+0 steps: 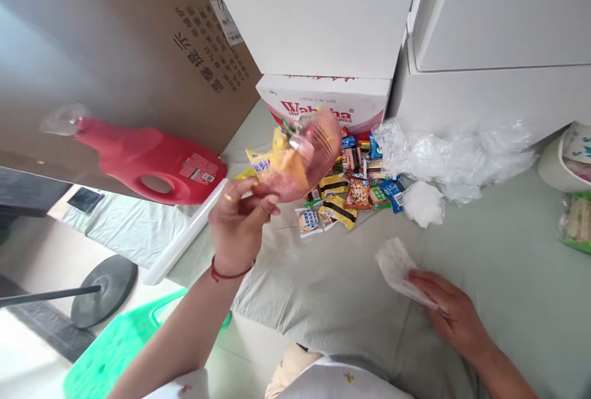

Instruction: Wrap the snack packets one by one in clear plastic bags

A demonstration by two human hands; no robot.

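My left hand (240,220) is closed on the near edge of a pink see-through basket (329,153), raised and tilted above the cloth. Several yellow snack packets (279,156) lie in it, blurred by motion. Behind and below the basket, a pile of small wrapped snacks (357,193) in yellow, brown and blue wrappers rests on the cloth. Over at the right, my right hand (455,313) grips a crumpled piece of thin, whitish plastic film (399,270) just above the cloth.
Clear plastic packaging (457,159) lies right of the snacks, before white cabinets (503,17). A red-and-white carton (323,94) stands behind. At left are a red jug (148,159), a brown cardboard box (138,29) and a green plastic basket (120,343).
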